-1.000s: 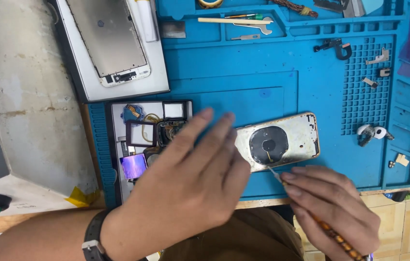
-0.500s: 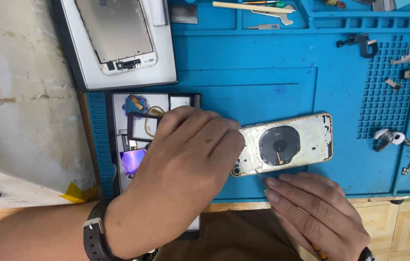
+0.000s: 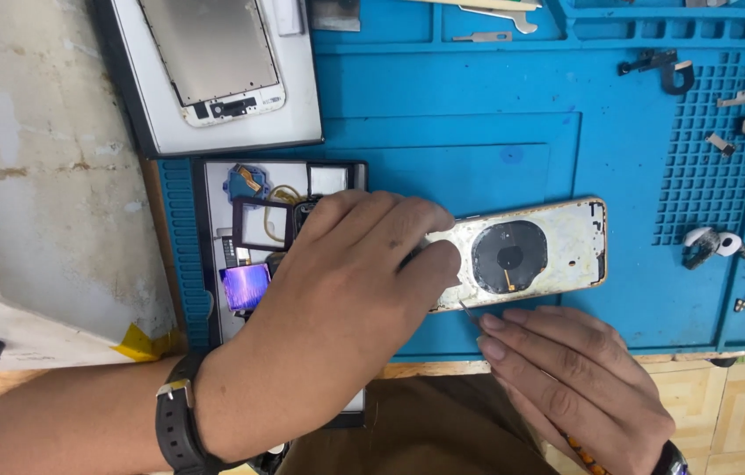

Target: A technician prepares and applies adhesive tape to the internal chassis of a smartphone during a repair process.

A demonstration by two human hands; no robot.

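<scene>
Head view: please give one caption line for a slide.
Left hand steadies an opened phone housing on a blue mat; right hand beside it.

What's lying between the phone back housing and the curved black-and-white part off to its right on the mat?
Nothing: in the head view, only bare blue mat separates the phone back housing from the curved black-and-white part.

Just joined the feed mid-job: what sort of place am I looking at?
Most likely a phone repair bench: a blue repair mat with small loose parts, an opened phone housing under both hands, and a detached screen lying on a tray.
</scene>
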